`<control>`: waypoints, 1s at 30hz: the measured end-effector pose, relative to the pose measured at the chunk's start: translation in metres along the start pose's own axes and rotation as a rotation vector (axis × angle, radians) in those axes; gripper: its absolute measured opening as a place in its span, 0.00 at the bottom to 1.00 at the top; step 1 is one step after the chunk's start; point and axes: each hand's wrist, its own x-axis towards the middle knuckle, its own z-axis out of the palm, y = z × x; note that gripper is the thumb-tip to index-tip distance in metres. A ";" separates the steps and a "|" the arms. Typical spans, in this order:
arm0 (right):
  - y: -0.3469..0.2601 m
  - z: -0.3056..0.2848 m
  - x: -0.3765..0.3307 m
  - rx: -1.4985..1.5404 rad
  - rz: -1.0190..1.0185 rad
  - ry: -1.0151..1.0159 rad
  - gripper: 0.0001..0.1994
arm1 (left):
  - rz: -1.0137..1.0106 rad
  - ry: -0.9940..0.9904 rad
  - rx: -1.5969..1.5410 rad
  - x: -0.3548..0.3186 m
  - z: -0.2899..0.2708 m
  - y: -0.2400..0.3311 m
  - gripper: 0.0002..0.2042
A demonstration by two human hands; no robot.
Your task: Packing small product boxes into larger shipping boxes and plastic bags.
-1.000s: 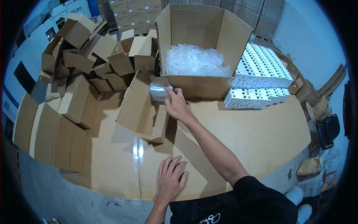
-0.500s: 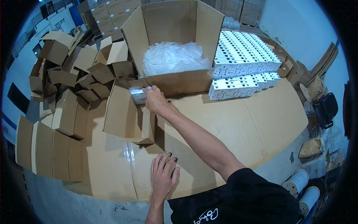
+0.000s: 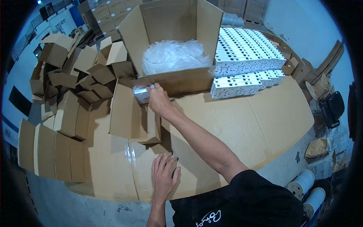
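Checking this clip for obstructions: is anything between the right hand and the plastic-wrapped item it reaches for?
Nothing visible is. The right hand is already on the small plastic-wrapped item, at the top of the open small carton, just in front of the big box. The left hand lies flat on the cardboard-covered table, well clear.

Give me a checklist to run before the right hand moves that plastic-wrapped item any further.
1. Right hand has a grip on the plastic-wrapped item: ok, fingers closed on it.
2. Small open carton sits right under the item: ok.
3. Carton's inside free of other contents: cannot tell, hidden from view.
4. Left hand steady: ok, flat on the cardboard-covered table, holding nothing.
5. Big box has more plastic-wrapped stock: ok.
6. White box stacks out of the arm's way: ok, off to the right.
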 end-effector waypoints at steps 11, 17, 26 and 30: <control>0.028 -0.083 -0.051 0.214 -0.047 0.037 0.22 | 0.193 -0.080 -0.006 0.071 0.034 0.019 0.23; 0.093 -0.160 -0.084 0.132 -0.306 0.192 0.17 | 0.224 0.020 0.015 0.135 0.064 -0.006 0.20; 0.227 -0.285 -0.128 -0.346 -0.096 0.525 0.26 | 0.190 0.015 -0.035 0.189 0.070 -0.011 0.16; 0.274 -0.300 -0.150 -0.467 0.055 0.506 0.28 | 0.204 -0.003 -0.006 0.197 0.072 -0.016 0.15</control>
